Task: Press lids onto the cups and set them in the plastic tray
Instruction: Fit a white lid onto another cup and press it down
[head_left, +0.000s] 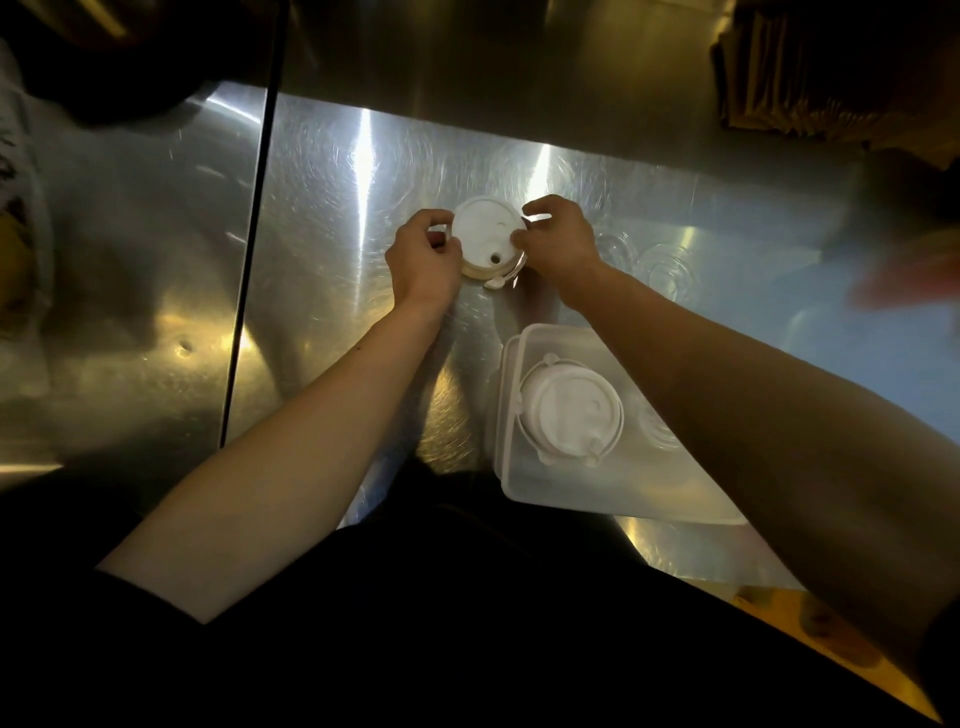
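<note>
Evidently lid (487, 236) sits between left hand (422, 260), right hand (558, 244).

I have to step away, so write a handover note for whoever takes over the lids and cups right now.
Left hand: grips the left edge of the white lid on the cup standing on the steel counter.
Right hand: fingers pinch the lid's right edge.
Done: one lidded cup sits in the plastic tray, near the counter's front edge.
Left: finish pressing this lid down, then set the cup in the tray beside the first. Clear lids lie to the right.
</note>
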